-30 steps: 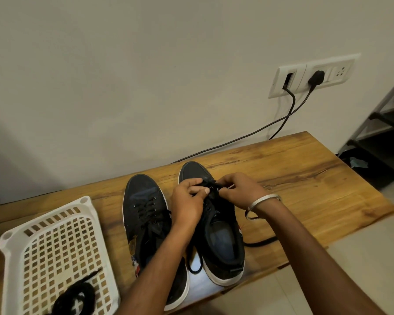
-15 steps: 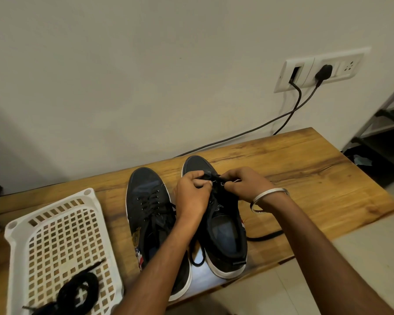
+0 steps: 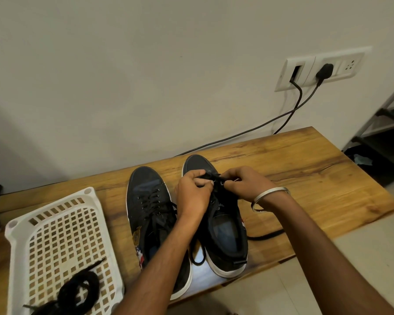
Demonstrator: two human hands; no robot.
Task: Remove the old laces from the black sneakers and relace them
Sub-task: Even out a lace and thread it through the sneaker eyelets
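Both hands, left hand (image 3: pixel 195 193) and right hand (image 3: pixel 246 184), pinch the black lace (image 3: pixel 214 178) at the right sneaker's (image 3: pixel 223 223) front eyelets; a slipping grip risks skipping an eyelet.

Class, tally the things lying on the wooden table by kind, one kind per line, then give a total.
Black sneakers: 2 (left one, right one being laced)
White plastic baskets: 1
Bundles of black laces in the basket: 1
Total: 4

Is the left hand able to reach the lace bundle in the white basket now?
Probably yes, once it lets go: the left hand grips the right sneaker, but the lace bundle lies uncovered in the basket.
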